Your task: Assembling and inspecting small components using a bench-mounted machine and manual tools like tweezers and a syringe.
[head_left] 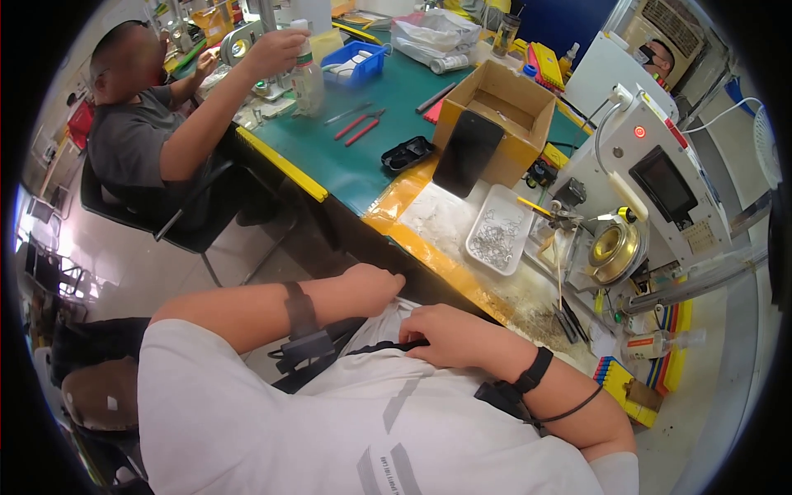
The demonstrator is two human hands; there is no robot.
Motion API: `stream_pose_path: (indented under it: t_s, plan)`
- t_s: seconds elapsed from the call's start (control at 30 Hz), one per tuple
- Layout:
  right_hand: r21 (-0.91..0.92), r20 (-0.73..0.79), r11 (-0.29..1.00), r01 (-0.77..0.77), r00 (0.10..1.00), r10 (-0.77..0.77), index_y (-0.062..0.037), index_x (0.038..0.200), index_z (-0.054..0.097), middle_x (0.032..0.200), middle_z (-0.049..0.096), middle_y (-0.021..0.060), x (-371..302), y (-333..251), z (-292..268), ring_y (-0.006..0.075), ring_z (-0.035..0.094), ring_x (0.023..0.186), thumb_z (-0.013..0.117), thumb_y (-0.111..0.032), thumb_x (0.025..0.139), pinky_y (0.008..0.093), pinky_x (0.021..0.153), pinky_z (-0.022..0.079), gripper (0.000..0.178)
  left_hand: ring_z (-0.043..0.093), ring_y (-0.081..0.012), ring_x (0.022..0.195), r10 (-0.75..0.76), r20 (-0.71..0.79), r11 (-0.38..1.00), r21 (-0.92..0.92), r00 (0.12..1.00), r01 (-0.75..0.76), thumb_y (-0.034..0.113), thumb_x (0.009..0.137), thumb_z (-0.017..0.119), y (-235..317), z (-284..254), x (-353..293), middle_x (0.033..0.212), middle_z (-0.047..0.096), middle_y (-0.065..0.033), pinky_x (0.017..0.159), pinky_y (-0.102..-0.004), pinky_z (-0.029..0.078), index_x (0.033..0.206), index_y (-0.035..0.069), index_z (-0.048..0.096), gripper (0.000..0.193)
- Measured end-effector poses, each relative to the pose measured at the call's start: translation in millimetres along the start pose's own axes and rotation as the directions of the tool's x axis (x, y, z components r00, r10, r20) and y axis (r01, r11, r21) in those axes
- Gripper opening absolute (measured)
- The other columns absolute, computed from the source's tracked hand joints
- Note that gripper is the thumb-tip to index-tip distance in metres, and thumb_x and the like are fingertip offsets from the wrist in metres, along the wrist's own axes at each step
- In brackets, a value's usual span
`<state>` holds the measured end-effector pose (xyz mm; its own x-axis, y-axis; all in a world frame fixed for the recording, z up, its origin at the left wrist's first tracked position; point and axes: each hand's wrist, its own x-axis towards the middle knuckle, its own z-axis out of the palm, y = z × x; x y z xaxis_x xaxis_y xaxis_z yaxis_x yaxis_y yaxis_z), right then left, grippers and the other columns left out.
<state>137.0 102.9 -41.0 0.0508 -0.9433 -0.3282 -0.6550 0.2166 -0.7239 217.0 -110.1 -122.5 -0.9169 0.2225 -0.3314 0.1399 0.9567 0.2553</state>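
Note:
My left hand (375, 289) is closed in front of my waist, gripping a fold of my white T-shirt (272, 404) near its hem. Beside it, my right hand (445, 334) has its fingers curled at a black band (384, 347) at the waist; shirt cloth bunches around them. Both wrists wear dark straps, with black boxes and a cable attached. Just beyond the hands is the bench edge. On the bench, a white tray (501, 229) holds many small metal pieces, and a black phone (468, 154) leans against a cardboard box (528, 107).
To the right stands a white machine (660, 173) with a dark screen and a brass-coloured spool (612, 247). Tweezers (568, 322) lie near the bench edge. Red-handled pliers (360, 126) and a blue bin (355, 62) rest on the green mat. A co-worker (140, 124) at left holds a clear bottle (307, 82).

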Motion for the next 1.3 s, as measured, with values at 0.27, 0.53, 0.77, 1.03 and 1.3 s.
stream_pose_path:
  t_s: [0.27,0.53,0.77,1.03,1.3]
  plan:
    - [-0.035,-0.019,0.993,0.109,0.994,-0.109,-0.0048,0.119,0.074,0.106,0.074,0.0134,18.9,6.7,18.8,0.0322,0.071,0.101,0.078,-0.026,0.093,0.0430,0.088,0.056,0.034,0.077,-0.0382,0.096,-0.001,0.199,0.999,-0.032,0.980,0.007,0.019,0.088,0.071,42.4,-70.0,-35.1,0.101,0.078,-0.0199,0.076,-0.0488,0.061,0.122,-0.001,0.065,0.040]
    - [-0.021,0.205,0.979,-0.204,0.957,0.204,-0.0053,0.118,0.072,0.102,0.076,0.0143,11.3,8.5,0.3,0.0305,0.072,0.094,0.070,-0.031,0.099,0.0419,0.085,0.055,0.032,0.076,-0.0359,0.100,0.005,0.505,0.998,0.046,0.863,-0.033,0.025,0.091,0.067,53.8,-65.8,-78.5,0.104,0.079,-0.0153,0.080,-0.0474,0.060,0.117,0.006,0.076,0.033]
    - [0.740,0.154,0.589,-0.323,0.935,0.319,-0.0050,0.129,0.058,0.093,0.062,0.0049,-9.3,13.4,1.6,0.0121,0.057,0.085,0.070,-0.010,0.089,0.0281,0.073,0.046,0.042,0.072,-0.0364,0.097,0.153,0.326,0.964,-0.258,0.933,-0.067,0.029,0.094,0.063,47.7,-57.1,-78.1,0.102,0.075,-0.0131,0.080,-0.0473,0.056,0.120,0.006,0.061,0.035]
    - [0.927,0.045,0.318,-0.198,0.901,0.431,-0.0074,0.123,0.054,0.089,0.058,0.0009,-11.2,21.1,16.9,0.0067,0.049,0.076,0.068,-0.005,0.088,0.0223,0.064,0.037,0.038,0.070,-0.0297,0.095,0.191,0.066,0.786,-0.608,0.979,-0.112,0.042,0.094,0.071,34.7,-29.2,-58.5,0.108,0.072,-0.0132,0.084,-0.0396,0.055,0.118,0.004,0.065,0.045]
    - [0.672,0.107,0.666,-0.322,0.933,0.343,-0.0074,0.126,0.057,0.095,0.063,0.0006,-15.5,7.8,13.4,0.0070,0.053,0.079,0.067,-0.011,0.092,0.0237,0.067,0.041,0.035,0.072,-0.0350,0.105,0.176,0.299,0.892,-0.452,0.938,-0.023,0.033,0.093,0.073,41.7,-51.8,-61.7,0.114,0.075,-0.0153,0.090,-0.0444,0.056,0.124,0.004,0.066,0.043]
